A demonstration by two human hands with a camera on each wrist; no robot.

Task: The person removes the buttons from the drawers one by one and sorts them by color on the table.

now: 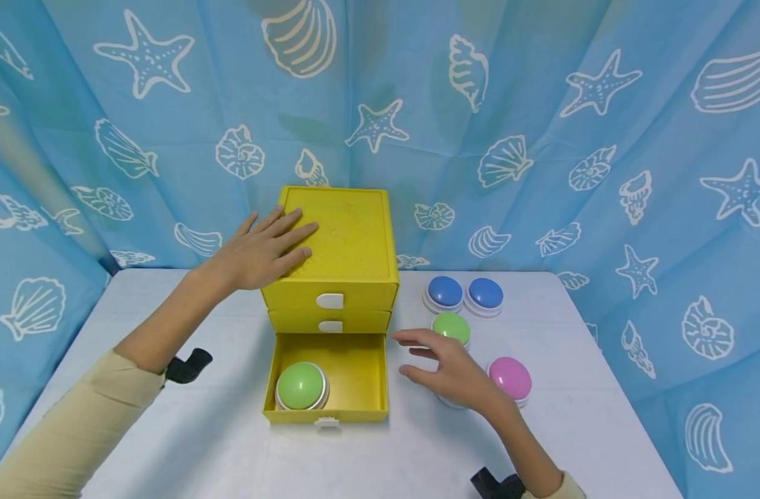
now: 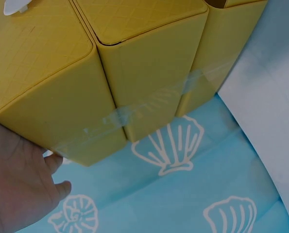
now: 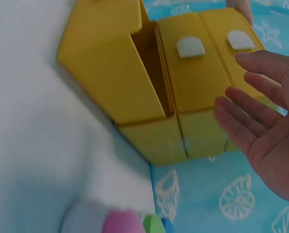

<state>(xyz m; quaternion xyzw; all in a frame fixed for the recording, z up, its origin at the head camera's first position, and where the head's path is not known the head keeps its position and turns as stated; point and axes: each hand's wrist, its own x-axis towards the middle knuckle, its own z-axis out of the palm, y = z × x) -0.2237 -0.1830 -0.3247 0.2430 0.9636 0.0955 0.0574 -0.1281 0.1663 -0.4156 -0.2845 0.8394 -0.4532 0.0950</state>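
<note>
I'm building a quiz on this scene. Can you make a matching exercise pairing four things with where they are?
Things:
1. left hand
2. right hand
3. round green plastic button
4. two round blue plastic buttons

Places:
A. inside the open bottom drawer
B. flat on top of the yellow plastic drawer chest
C. on the white table, right of the chest
D. above the table, right of the open drawer

Pairs: 1-B, 2-D, 3-A, 4-C

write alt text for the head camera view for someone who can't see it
A person's left hand rests flat on top of a yellow three-drawer box whose bottom drawer is pulled open with a green dome button inside. Their open right hand hovers beside it over the white table, near blue, green and pink buttons.
</note>
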